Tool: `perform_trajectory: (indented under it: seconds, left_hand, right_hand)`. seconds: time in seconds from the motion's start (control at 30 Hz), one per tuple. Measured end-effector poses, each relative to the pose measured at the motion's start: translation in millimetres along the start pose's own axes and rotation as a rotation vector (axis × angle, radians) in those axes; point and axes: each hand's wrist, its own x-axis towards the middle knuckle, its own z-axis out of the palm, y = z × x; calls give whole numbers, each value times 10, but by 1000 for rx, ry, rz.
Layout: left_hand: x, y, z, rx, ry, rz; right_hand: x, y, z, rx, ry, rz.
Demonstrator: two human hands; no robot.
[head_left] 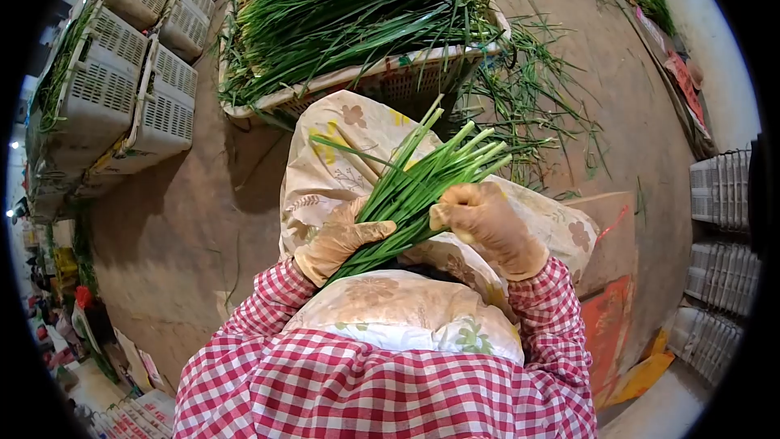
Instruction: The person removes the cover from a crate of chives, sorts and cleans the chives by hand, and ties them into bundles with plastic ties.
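A bunch of long green chives (406, 195) lies slantwise over my lap, its pale cut ends fanned out toward the upper right. My left hand (341, 242), in a tan glove, wraps round the lower left part of the bunch with the thumb across the stalks. On the bunch's right side is my gloved right hand (483, 223), its fingers curled in a pinch against the stalks. Whatever those fingertips hold is hidden. Under both hands spreads a cream flowered apron (325, 150).
Just beyond my knees stands a lined crate (357, 77) heaped with chives. Loose green leaves (544, 97) litter the floor to its right. Stacked plastic crates (122, 65) line the left side, and more crates (721, 276) stand at the right. A cardboard piece (609, 228) lies beside my right knee.
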Motion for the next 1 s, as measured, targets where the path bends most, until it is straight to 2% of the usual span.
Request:
perform_trajectory:
  seconds: [0.03, 0.07, 0.17, 0.2, 0.27, 0.3, 0.37, 0.4, 0.43, 0.47, 0.53, 0.57, 0.63, 0.67, 0.73, 0.8, 0.83, 0.9, 0.93, 0.97, 1.0]
  left_hand:
    - [11, -11, -18, 60, 6, 15]
    - [23, -19, -43, 123, 12, 30]
    - [40, -76, -81, 37, -19, 14]
    - [36, -85, -80, -18, -31, 20]
    - [16, -100, -114, -31, -45, 12]
    - [18, -125, -128, -26, -23, 34]
    - [19, -141, -152, 4, -3, 41]
    - [19, -145, -176, 4, -3, 40]
    - [23, -149, -203, 79, -4, 35]
    - [29, -152, -213, 154, -7, 30]
    - [16, -172, -135, 36, -88, 34]
    - [4, -186, -110, -82, -166, 40]
    - [41, -239, -158, 20, -175, 95]
    - [71, -272, -193, 121, -183, 157]
    - [72, -280, -206, 229, -100, 155]
    - [36, -184, -102, 259, -43, 58]
    - [6, -182, -75, 242, -37, 88]
    - [-25, -116, 33, 195, -60, 133]
    - [-35, -95, 71, 149, -85, 169]
    - [-31, -68, 78, 257, -75, 159]
    - [-31, -68, 92, 260, -79, 151]
  right_hand:
    - [69, 209, -60, 184, -20, -154]
    - [32, 181, -72, 183, -14, -154]
    - [-37, 113, -111, 784, -89, -179]
    - [-55, 122, -120, 782, -91, -181]
    - [-93, 120, -125, 1116, -22, -211]
    - [-66, 101, -194, 1134, -131, -245]
    - [-6, 156, -342, 1168, -117, -286]
    - [29, 194, -415, 1204, -101, -331]
    - [64, 214, -486, 1262, -39, -313]
    - [84, 213, -570, 1213, 68, -387]
    - [121, 227, -955, 1539, -267, -441]
    - [148, 255, -1117, 1387, 72, -559]
    - [133, 252, -1477, 1211, 404, -662]
    - [105, 212, -1690, 1173, 235, -745]
    - [158, 67, -1809, 1129, 54, -817]
    - [160, -145, -1728, 312, 1094, -763]
    - [174, -188, -1612, 1, 1094, -560]
    - [347, -177, -1438, -108, 872, -354]
    - [425, -149, -1284, -199, 707, -446]
    - [499, -159, -1025, -286, 540, -533]
    - [402, -289, -714, -217, 313, -577]
